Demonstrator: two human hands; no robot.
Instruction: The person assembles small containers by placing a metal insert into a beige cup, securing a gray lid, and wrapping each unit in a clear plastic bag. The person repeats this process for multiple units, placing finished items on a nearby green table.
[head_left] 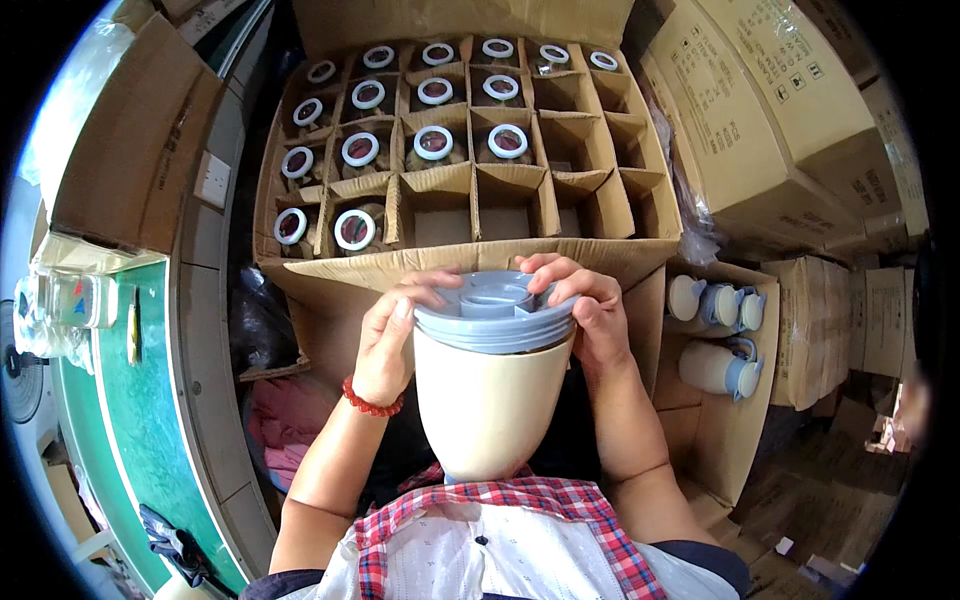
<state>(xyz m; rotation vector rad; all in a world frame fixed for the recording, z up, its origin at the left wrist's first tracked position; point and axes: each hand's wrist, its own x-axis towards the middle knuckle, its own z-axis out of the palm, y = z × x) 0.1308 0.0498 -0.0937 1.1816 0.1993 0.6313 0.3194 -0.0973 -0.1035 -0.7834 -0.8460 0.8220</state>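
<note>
Clearly, you had the cream flask body [487,405] braced against your chest, bottom end toward you, with its grey-blue cap [495,312] facing up and away. Your left hand [388,345] wrapped the left edge of the cap, fingers curled together over the rim and thumb pressed on top; your right hand [590,305] mirrored it on the right, fingers clamped on the ribbed edge. A red bead bracelet [371,403] sat on your left wrist.

For seating a cap like this, the grip looked sound to me: both hands opposite each other kept the pressure even, and that mattered, since a cap pushed from one side tends to go on tilted. I would have kept the body pinned against the checked apron [500,510] so it could not turn. Whether the cap was fully seated all round I could not tell, because your fingers hid the seam at both sides.

Beyond your hands stood the open divided carton [620,205], its left cells filled with glass liners with white-ringed mouths [433,142], its right and near cells bare. To the right, a second carton [730,440] held finished cream jugs with grey-blue tops [718,368]. A green-topped conveyor [120,440] ran along your left.
</note>
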